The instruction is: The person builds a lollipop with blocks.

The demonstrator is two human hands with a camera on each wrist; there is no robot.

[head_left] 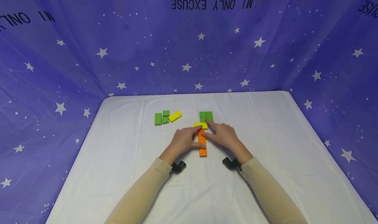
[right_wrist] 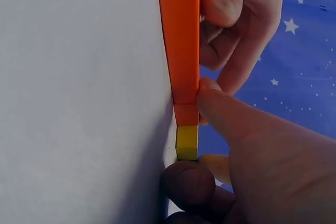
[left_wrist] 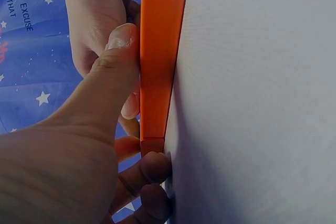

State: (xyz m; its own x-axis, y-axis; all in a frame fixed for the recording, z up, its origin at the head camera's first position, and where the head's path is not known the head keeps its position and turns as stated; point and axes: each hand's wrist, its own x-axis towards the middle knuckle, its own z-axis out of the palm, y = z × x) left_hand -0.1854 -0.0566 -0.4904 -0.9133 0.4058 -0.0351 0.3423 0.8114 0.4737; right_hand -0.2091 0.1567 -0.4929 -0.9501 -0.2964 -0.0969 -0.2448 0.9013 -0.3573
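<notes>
A column of orange blocks [head_left: 202, 152] lies flat on the white table, capped at its far end by a crosswise yellow block [head_left: 196, 124]. My left hand [head_left: 183, 140] reaches in from the left; its thumb [left_wrist: 123, 43] touches the long orange block [left_wrist: 158, 66] and its index finger touches the yellow one. From the right comes my right hand [head_left: 225, 135], thumb [right_wrist: 212, 100] against the short orange block [right_wrist: 186, 114]. Its index fingertip is at the green blocks [head_left: 209, 115] just beyond the yellow block. Fingers hide part of the joins.
To the left lie a green oblong block [head_left: 158, 119], two small green blocks [head_left: 166, 113] and a slanted yellow block [head_left: 175, 116]. A purple star-patterned cloth [head_left: 186, 53] hangs behind and beside the white-covered table [head_left: 124, 152].
</notes>
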